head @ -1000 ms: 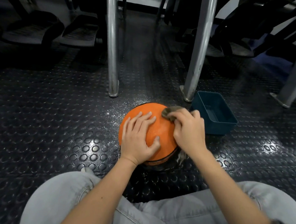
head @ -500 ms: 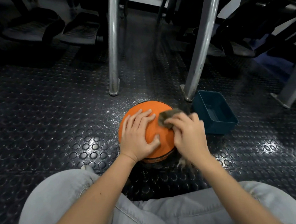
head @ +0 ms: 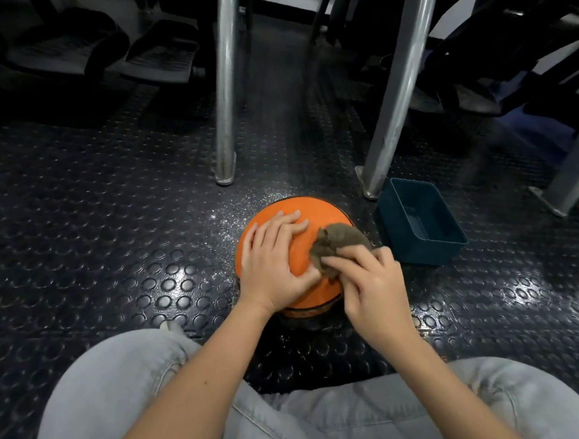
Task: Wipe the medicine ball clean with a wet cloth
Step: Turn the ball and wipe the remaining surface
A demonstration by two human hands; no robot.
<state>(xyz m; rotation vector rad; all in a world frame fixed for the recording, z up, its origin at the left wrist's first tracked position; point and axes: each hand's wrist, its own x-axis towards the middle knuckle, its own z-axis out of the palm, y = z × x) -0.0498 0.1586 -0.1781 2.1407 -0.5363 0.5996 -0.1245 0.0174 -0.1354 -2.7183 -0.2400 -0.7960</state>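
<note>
Medicine ball (head: 298, 218) on studded floor (head: 114, 264) mid-wipe: left hand (head: 274, 264) fingers spread flat steadying top, right hand (head: 370, 282) pinching bunched cloth (head: 337, 243) against its right side; next likely needs rotating ball to reach unwiped faces.

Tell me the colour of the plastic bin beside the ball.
The rectangular plastic bin is dark teal; head view.

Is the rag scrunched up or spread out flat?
Scrunched up: the rag is a wrinkled lump, pinched in the right hand against the orange ball.
</note>
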